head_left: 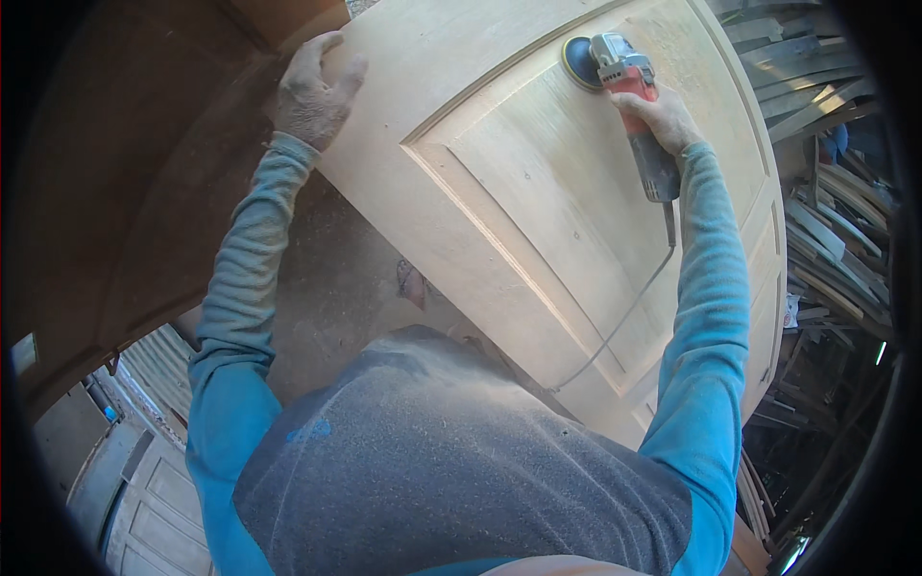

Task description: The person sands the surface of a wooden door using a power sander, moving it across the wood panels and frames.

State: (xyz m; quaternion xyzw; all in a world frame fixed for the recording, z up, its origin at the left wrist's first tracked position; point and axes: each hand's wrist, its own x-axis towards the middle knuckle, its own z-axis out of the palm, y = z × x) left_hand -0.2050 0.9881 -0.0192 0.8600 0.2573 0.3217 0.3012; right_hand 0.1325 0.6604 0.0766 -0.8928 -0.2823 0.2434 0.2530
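Dusty workshop: left hand [312, 91] flat, open on door [538, 211] edge at 11 o'clock; right hand [663, 120] grips sander [624, 82] at 1 o'clock.

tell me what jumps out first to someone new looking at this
A big pale wooden door fills the middle, tilted. At its upper part the right hand grips a red and grey power sander, its disc against the wood. The dusty left hand braces the door's upper left edge.
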